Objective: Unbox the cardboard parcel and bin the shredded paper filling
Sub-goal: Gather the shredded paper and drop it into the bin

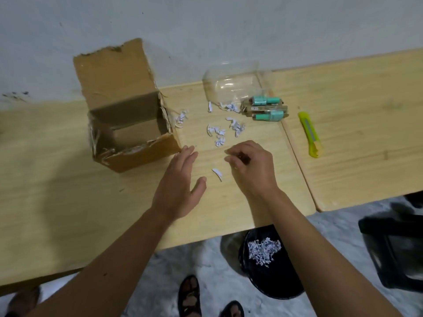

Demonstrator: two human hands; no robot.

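Head view, looking down. The left hand (180, 179) lies palm-down and spread flat, fingers extended toward the wall and thumb splayed to the right, holding nothing; its fingertips reach just beside the near right corner of the cardboard box (128, 115). The right hand (250, 167) is curled, knuckles up, fingertips bunched and pinched toward the left; whether any scrap is caught between them cannot be told. Both forearms enter from the lower edge and converge over the wooden surface (57, 191); a single curled strip of paper (217, 173) lies between the two hands.

The box stands open-topped at left, its rear flap raised against the wall, its rim torn, its visible interior bare of filling; loose shredded paper (225, 129) is scattered on the surface between the box and a clear plastic container (229, 85) lying on its side near the wall; just right of the scraps rest teal-capped packaged items (265, 108). A yellow utility knife (310, 133) lies on an adjoining second board (366, 110), well apart from the hands, beyond the seam between the two.

The near edge of the surface runs diagonally beneath the forearms; below it, on the floor, a black bin (270, 282) holds a clump of shredded paper, partly tucked under that edge; sandalled feet (190, 296) stand beside it.
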